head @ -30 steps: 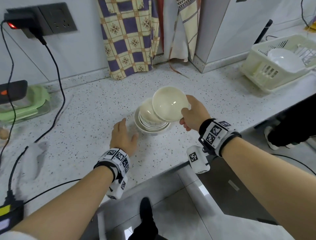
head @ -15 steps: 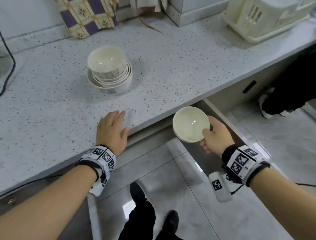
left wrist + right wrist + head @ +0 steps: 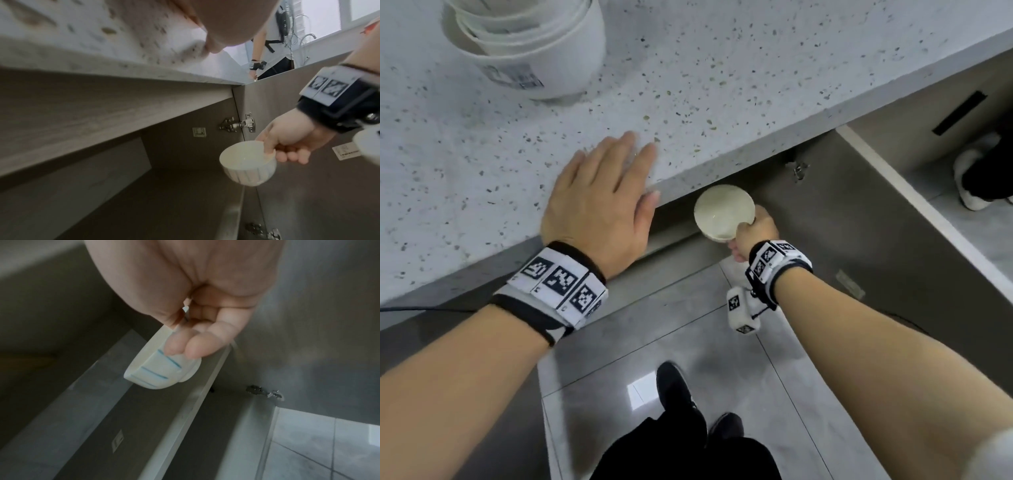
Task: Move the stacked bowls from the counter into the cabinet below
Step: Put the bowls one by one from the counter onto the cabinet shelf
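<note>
My right hand (image 3: 751,233) pinches the rim of a small white bowl (image 3: 723,215) with blue stripes (image 3: 162,368), thumb inside and fingers under it. It holds the bowl (image 3: 246,164) just below the counter edge, at the mouth of the open cabinet (image 3: 164,203). Above, several stacked white bowls (image 3: 527,44) stand on the speckled counter (image 3: 722,85). Flat on the counter's front edge lies my left hand (image 3: 602,202), fingers straight, holding nothing.
The cabinet door (image 3: 876,222) stands swung open to the right of my right arm, its hinge (image 3: 238,125) beside the bowl. The cabinet shelf (image 3: 144,211) looks bare. My feet (image 3: 674,387) stand on the grey tiled floor. Another person's shoe (image 3: 972,171) is at the far right.
My right hand lifted the top bowl off the stack and carried it down past the counter edge to the cabinet opening. My left hand slid back to the counter's front edge.
</note>
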